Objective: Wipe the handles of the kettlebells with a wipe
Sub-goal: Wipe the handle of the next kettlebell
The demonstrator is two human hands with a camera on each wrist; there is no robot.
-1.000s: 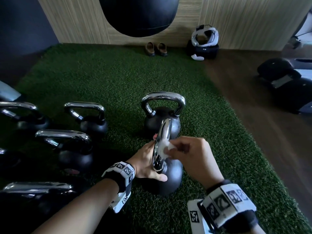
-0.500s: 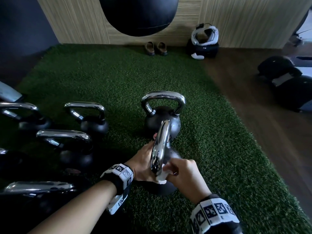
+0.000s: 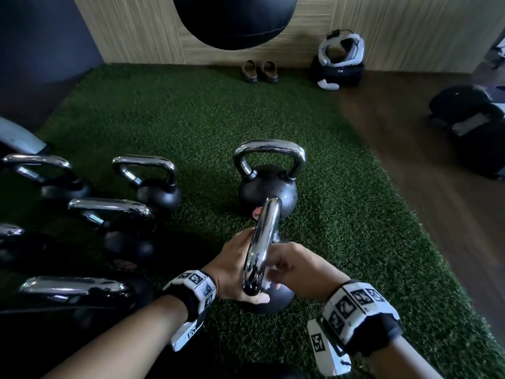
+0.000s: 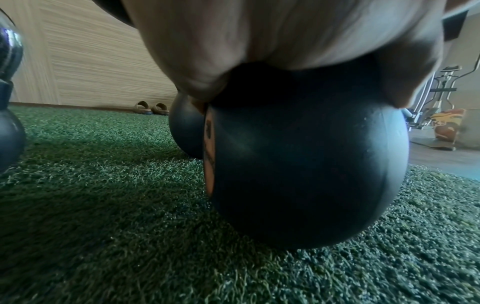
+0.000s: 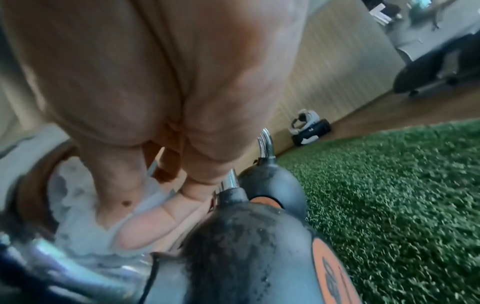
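The near kettlebell (image 3: 269,299) is being steadied on the green turf (image 3: 341,214), just in front of a second upright kettlebell (image 3: 269,187), and its chrome handle (image 3: 261,247) is being presented edge-on to the head camera. The left hand (image 3: 235,269) is being kept cupped over the black ball beside the handle, thumb wrapped under the handle's near end, seemingly so the weight is not rocked while it is rubbed. On the other side of the handle, the white wipe (image 5: 78,207) is being pinched in the curled fingers of the right hand (image 3: 297,269) and pressed against the chrome low down, near where the handle meets the ball.

From the head view, the wipe is being almost wholly hidden behind handle and fingers. The left fingertips are being cut off behind the ball, and the wrist views are being blurred. More kettlebells (image 3: 153,184) are being left in shadow, well to the left of the near kettlebell.
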